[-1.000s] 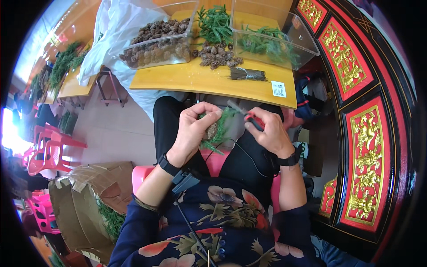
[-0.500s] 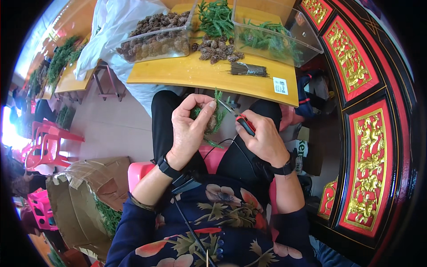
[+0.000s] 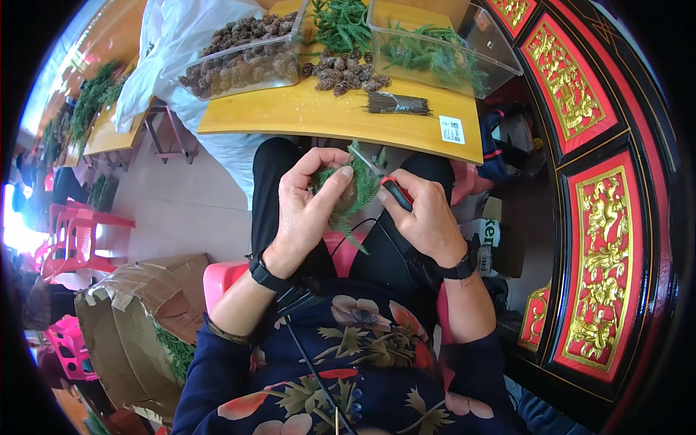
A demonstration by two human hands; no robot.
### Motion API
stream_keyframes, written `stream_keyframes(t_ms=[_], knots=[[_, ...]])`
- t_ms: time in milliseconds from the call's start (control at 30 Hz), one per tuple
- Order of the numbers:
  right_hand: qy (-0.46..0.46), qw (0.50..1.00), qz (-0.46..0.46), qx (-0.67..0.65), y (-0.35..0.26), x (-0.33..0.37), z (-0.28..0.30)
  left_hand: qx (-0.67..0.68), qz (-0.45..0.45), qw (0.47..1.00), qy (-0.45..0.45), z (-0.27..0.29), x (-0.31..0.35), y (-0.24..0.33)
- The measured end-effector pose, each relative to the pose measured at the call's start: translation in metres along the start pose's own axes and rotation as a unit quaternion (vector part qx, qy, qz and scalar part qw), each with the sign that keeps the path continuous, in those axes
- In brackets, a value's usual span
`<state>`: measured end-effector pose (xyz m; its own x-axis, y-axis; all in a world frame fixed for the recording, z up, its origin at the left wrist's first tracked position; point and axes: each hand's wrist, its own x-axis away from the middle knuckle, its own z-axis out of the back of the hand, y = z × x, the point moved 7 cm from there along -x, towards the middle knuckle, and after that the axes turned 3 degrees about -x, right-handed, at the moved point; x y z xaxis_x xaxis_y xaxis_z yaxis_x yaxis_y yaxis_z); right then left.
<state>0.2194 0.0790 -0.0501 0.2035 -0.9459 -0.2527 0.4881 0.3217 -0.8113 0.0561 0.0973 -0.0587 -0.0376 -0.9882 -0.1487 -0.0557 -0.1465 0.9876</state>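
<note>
Above my lap, my left hand [image 3: 299, 210] pinches a green artificial pine sprig [image 3: 367, 187] between thumb and curled fingers. A brownish round shape, likely a pine cone, shows partly among its needles and is half hidden by the thumb. My right hand [image 3: 429, 223] is closed round the red and black handles of a pair of pliers [image 3: 396, 193]. Their narrow metal jaws point up and left, right at the sprig's upper end, close to my left fingertips. Whether the jaws grip anything there is too small to tell.
On the yellow table [image 3: 290, 122] ahead are a clear bin of pine cones [image 3: 243, 69], loose pine cones [image 3: 341, 72], a bundle of thin dark wires [image 3: 397, 104], green sprigs [image 3: 341, 25] and another clear bin [image 3: 500, 61]. A cardboard box [image 3: 116, 348] stands at left; a carved panel [image 3: 598, 254] at right.
The plier jaws have moved slightly up and left along the sprig's top. The sprig has turned a little, with its needles spread more broadly. Both hands keep their hold.
</note>
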Motion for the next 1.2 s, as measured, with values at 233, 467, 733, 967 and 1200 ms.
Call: stream_keyframes(t_ms=[233, 467, 733, 967, 1200], knots=[[-0.043, 0.998, -0.030, 0.031, 0.001, 0.000, -0.005, 0.107, 0.100, 0.989, -0.012, 0.005, -0.002, -0.019], [-0.045, 0.998, -0.027, 0.029, 0.001, 0.000, -0.010, 0.102, 0.088, 0.991, -0.013, 0.007, -0.004, -0.017], [-0.023, 0.998, -0.021, 0.045, 0.002, -0.001, -0.022, 0.083, 0.101, 0.991, -0.019, 0.017, -0.005, -0.023], [-0.062, 0.996, -0.049, 0.036, 0.011, -0.013, -0.034, 0.145, 0.185, 0.971, -0.049, 0.026, -0.009, -0.036], [0.094, 0.843, 0.103, 0.520, -0.029, -0.043, -0.064, 0.185, 0.216, 0.959, 0.004, 0.059, -0.026, -0.070]])
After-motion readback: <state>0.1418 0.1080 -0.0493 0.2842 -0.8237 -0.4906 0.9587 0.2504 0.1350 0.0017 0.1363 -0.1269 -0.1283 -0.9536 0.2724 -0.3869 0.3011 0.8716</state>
